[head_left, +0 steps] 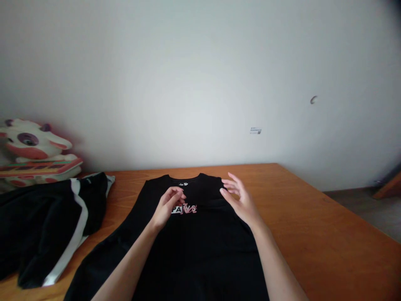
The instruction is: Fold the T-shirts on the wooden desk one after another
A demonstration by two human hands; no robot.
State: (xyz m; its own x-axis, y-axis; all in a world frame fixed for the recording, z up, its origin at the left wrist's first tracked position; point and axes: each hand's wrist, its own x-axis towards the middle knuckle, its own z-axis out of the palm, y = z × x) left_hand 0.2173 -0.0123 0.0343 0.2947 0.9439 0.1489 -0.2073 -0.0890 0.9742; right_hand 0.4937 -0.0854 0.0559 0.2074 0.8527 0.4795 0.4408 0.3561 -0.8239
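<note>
A black shirt (194, 246) lies spread on the wooden table in front of me, its neckline toward the wall. Across its chest runs a white and pink letter print (188, 209), partly covered by my fingers. My left hand (169, 205) hovers over the chest beside the print, its fingers curled in and the thumb close against them, with nothing seen in them. Near the shirt's right shoulder, my right hand (239, 200) is open, fingers apart and holding nothing. Whether its fingertips touch the fabric I cannot tell. My forearms hide parts of the shirt's lower body.
At the left lies a bunched black garment (40, 221) with a white stripe. Behind it stands a cow-shaped toy keyboard (37, 150). The wooden table (313, 234) reaches the white wall (194, 83) at the back, and its right edge drops toward the floor.
</note>
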